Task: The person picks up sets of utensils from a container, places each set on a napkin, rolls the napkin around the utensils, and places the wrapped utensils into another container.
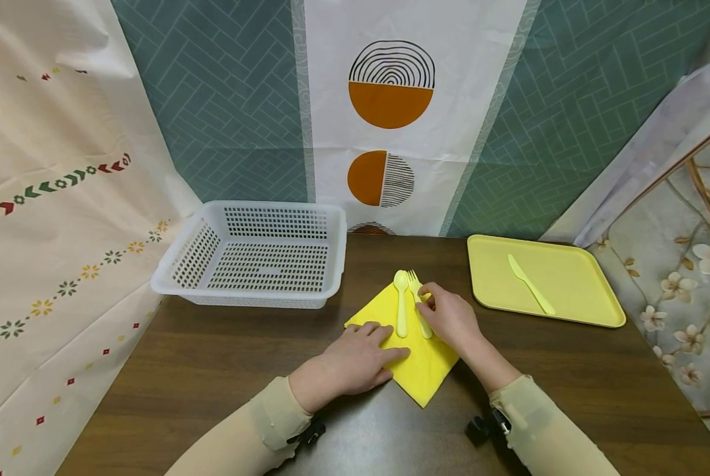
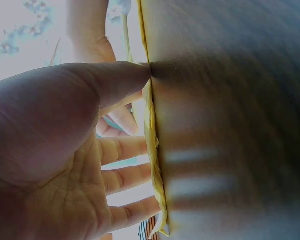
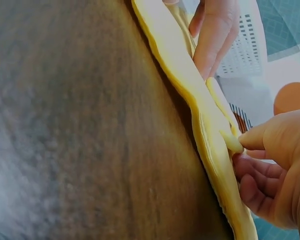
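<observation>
A folded yellow napkin (image 1: 422, 380) lies cornerwise on the table, with a pale yellow spoon (image 1: 401, 307) and a matching fork (image 1: 413, 284) side by side on it. With thumb and fingers, my right hand (image 1: 450, 317) pinches the fork at its handle; in the right wrist view the handle's end (image 3: 232, 142) shows right at the thumb tip. My left hand (image 1: 357, 357) rests on the napkin's left part, its fingers spread and fairly straight, fingertips left of the spoon. Seen from the left wrist, the thumb and fingertips meet the napkin's edge (image 2: 151, 120).
At the back left stands a white perforated basket (image 1: 272, 301). A pale yellow tray (image 1: 581, 281) at the right bears a yellow knife (image 1: 530, 284). Patterned cloths (image 1: 230, 99) hang behind and beside the brown wooden table (image 1: 212, 350).
</observation>
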The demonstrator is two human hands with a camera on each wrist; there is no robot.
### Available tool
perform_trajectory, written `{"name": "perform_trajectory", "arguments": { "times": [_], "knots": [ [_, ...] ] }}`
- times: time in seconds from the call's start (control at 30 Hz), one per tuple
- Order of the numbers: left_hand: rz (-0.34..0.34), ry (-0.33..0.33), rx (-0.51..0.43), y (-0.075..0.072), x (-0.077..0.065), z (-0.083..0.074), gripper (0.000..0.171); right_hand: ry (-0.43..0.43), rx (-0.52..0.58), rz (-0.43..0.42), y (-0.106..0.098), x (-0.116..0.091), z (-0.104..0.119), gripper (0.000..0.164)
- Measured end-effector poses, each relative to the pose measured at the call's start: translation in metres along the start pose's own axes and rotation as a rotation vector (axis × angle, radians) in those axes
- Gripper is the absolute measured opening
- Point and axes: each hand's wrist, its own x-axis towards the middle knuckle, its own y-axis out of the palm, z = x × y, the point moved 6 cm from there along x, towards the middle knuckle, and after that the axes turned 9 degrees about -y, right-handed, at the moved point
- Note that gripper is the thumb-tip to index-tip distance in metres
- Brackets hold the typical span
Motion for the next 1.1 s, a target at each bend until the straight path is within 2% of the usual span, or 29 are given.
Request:
{"name": "perform_trajectory", "arguments": {
  "times": [0.27, 1.1],
  "knots": [
    [0.0, -0.001, -0.002, 0.0002, -0.0003, 0.0, 0.046, -0.021, -0.105, -0.012, -0.0001, -0.0004, 0.0012, 0.026],
    [-0.018, 0.008, 0.014, -0.0002, -0.0006, -0.0003, 0.046, -0.078, -0.113, -0.054, 0.0014, -0.0014, 0.0075, 0.025]
  ]
}}
